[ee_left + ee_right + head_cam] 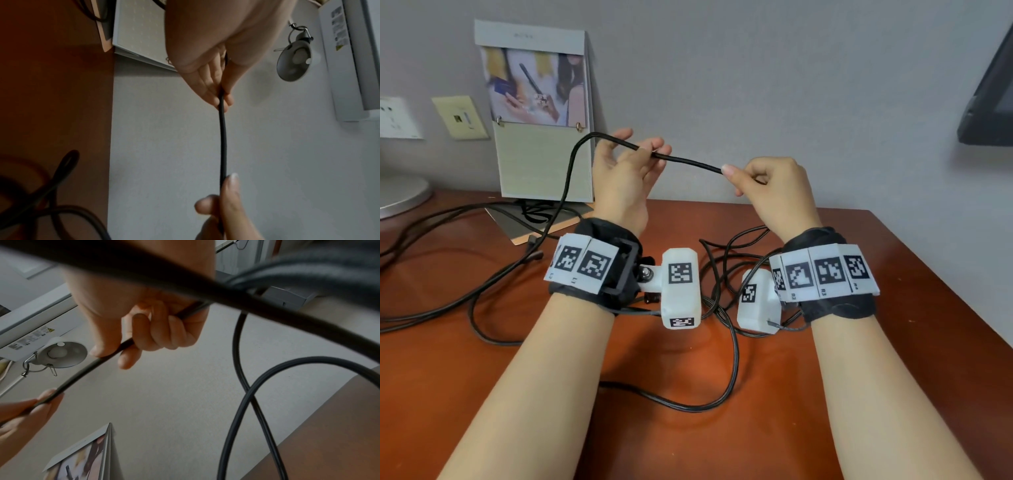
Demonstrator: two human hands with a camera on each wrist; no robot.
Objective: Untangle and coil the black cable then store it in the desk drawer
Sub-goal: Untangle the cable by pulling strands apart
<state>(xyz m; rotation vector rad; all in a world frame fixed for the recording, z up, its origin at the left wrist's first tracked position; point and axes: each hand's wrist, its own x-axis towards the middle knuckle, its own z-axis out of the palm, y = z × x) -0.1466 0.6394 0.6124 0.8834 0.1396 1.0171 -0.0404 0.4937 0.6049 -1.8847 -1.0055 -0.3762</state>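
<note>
Both hands are holding one short span of the black cable [688,160] up in the air above the surface [825,342], its long axis running side to side and sloping down slightly from left to right. The left hand [625,178] is pinching the span between thumb and fingertips; the right hand [774,186] is curled around it with the thumb pressing on top. The two grips are sitting near each other, so neither hand is nearer to the cable than the other.

From the left hand the cable is arching over and dropping away to the left, down to the surface. From the right hand it is falling into loose, crossing loops lying below and between the wrists. The tangle, I judge, is sitting mostly below the right hand, so coiling would draw slack from there. No drawer is showing.
</note>
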